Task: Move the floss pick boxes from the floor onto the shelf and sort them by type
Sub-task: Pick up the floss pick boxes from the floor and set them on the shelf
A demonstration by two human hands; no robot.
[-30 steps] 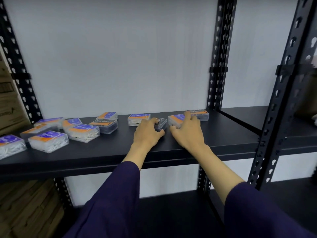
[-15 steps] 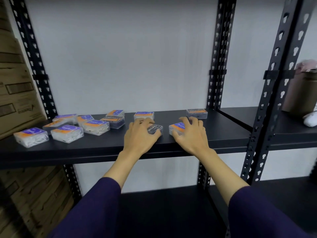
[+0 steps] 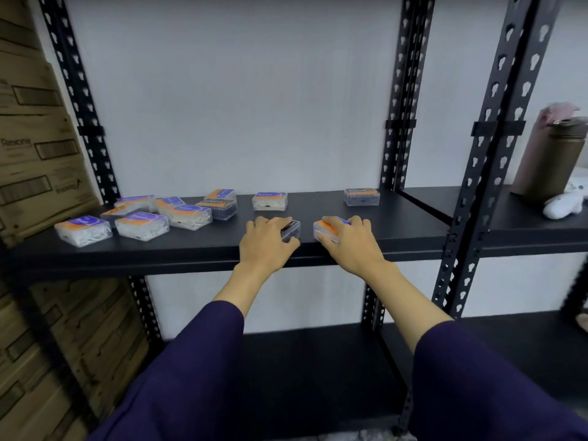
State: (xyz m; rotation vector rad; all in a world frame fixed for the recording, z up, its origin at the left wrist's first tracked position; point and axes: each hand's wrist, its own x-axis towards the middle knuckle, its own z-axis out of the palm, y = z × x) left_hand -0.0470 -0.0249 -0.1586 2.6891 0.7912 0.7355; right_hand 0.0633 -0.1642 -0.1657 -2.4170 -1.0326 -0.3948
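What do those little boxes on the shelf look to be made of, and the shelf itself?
The floss pick boxes look like clear glossy plastic: the white picks show through the walls under a printed orange and purple label. The shelf board has a matte black finish, metal or coated board, I cannot tell which. Its punched uprights look like black painted steel.

Clear floss pick boxes lie flat on the black shelf (image 3: pixel 397 224): a white-pick cluster (image 3: pixel 143 218) at its left end, a dark-pick box (image 3: pixel 361 197) near the back right, two at the front edge.
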